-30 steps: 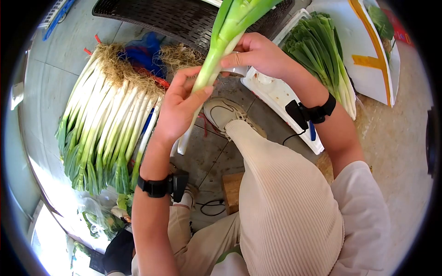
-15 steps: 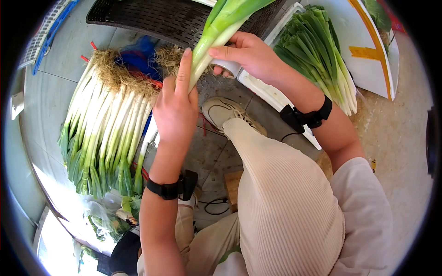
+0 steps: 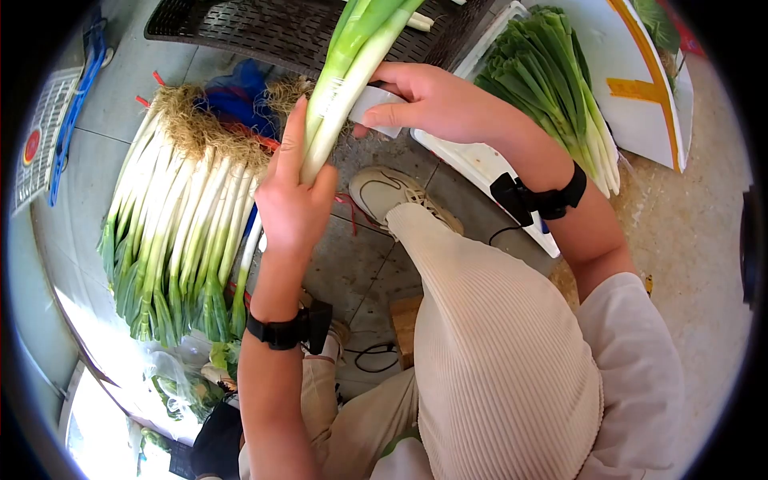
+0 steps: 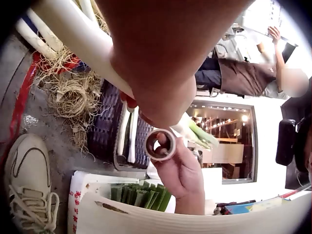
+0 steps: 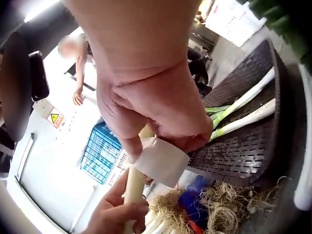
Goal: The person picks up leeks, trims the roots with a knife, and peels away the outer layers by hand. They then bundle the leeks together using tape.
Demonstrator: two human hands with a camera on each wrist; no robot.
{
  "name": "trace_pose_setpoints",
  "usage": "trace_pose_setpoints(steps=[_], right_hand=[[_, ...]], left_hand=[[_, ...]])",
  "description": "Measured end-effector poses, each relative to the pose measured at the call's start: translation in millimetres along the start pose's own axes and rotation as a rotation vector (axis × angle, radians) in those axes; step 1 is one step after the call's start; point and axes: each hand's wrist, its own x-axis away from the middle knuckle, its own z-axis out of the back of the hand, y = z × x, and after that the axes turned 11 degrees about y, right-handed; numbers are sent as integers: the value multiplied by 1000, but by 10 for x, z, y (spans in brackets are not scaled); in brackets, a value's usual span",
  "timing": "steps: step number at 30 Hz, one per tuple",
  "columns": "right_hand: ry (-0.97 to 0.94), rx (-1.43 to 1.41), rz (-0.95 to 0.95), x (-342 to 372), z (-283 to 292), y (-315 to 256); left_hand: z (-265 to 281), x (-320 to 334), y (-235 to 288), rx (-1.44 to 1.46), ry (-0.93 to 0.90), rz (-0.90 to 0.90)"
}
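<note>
My left hand (image 3: 292,204) grips long leeks (image 3: 356,96) around their white lower stalks, its index finger stretched along them. The green tops run up past the head view's upper edge. A shiny, wrinkled patch crosses the stalks just above that fingertip. Beside them my right hand (image 3: 436,100) holds a roll of white tape (image 3: 378,110). In the left wrist view fingers show inside the ring of the tape roll (image 4: 148,146). The right wrist view has the roll's broad outer face (image 5: 163,163) close against the pale stalk (image 5: 134,187).
A row of leeks (image 3: 188,216), roots upward, lies on the floor at left. Behind is a dark woven basket (image 3: 256,36) with leeks inside. To the right, a white foam box (image 3: 460,156) stands by bunched greens (image 3: 544,88). My shoe (image 3: 392,196) is below the hands.
My left hand has turned, its index finger now straight along the stalks. The leeks have shifted left, and the right hand's tape roll has come into fuller view. The wrinkled patch now shows.
</note>
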Motion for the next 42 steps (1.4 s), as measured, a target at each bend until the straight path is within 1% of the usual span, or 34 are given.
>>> trace_pose_setpoints(steps=[1,3,5,6,7,8,9,10,11,12,14,15,16,17,20,21,22,23,24,26,27,28,29,30,32,33,35,36,38,39,41,42], right_hand=[[0,1,-2,2,4,20],[64,113,4,5,19,64],[77,142,8,-9,77,152],[90,167,15,-21,98,199],[89,167,14,-41,109,245],[63,91,73,-63,114,291],[38,15,132,-77,95,261],[39,15,131,-71,94,219],[-10,-10,124,-53,107,163],[-59,-34,117,-47,110,94],[-82,-68,131,-51,124,84],[-83,-139,102,-47,126,93],[-85,-209,75,-44,128,97],[-84,-210,74,-40,127,89],[-39,-255,82,-2,113,66],[3,-253,59,13,103,80],[45,-252,36,25,92,100],[46,-253,36,24,83,127],[64,-259,26,12,68,160],[82,-268,14,-4,17,215],[132,-257,30,-17,-13,228],[182,-245,46,-27,-35,228],[164,-258,39,-24,-41,215],[166,-259,38,-17,-57,226],[249,-141,36,-14,-91,262],[249,-141,35,-16,-118,263],[231,-284,134,-17,-163,258],[233,-284,134,-11,-135,243],[34,-127,102,-5,-50,174],[36,-128,102,-7,-39,136],[-58,-190,20,-1,-33,78],[-58,-192,18,-12,-30,73]], left_hand=[[-2,8,-11,42,-3,-2],[-6,21,-12,87,-5,-3],[-5,28,10,242,-80,86],[0,27,19,243,-82,88],[7,20,28,335,-127,130],[9,18,30,426,-172,172],[-7,24,-5,426,-172,173],[-33,32,-63,534,-219,178],[-53,41,-98,643,-266,183],[-51,44,-91,644,-268,184],[-26,44,-68,858,-389,407],[8,16,-41,858,-391,408],[62,-34,-7,897,-470,457],[99,-70,6,934,-549,505],[116,-142,-39,877,-567,456],[120,-189,-66,877,-568,456],[124,-243,-92,587,-488,102],[129,-274,-102,288,-394,-241],[118,-265,-50,288,-394,-241],[43,-198,128,126,-176,-186],[-6,-175,179,125,-176,-186],[-63,-155,219,93,-84,-222],[-105,-138,245,63,7,-257],[-128,-127,262,64,4,-258],[-160,-119,275,84,-3,-112],[-192,-111,237,85,-4,-111],[-257,-94,133,139,6,-45],[-251,-89,131,140,4,-47],[-232,-72,127,176,5,68],[-233,-76,104,176,4,67],[-235,-78,45,225,49,95],[-213,-85,35,224,47,97]])
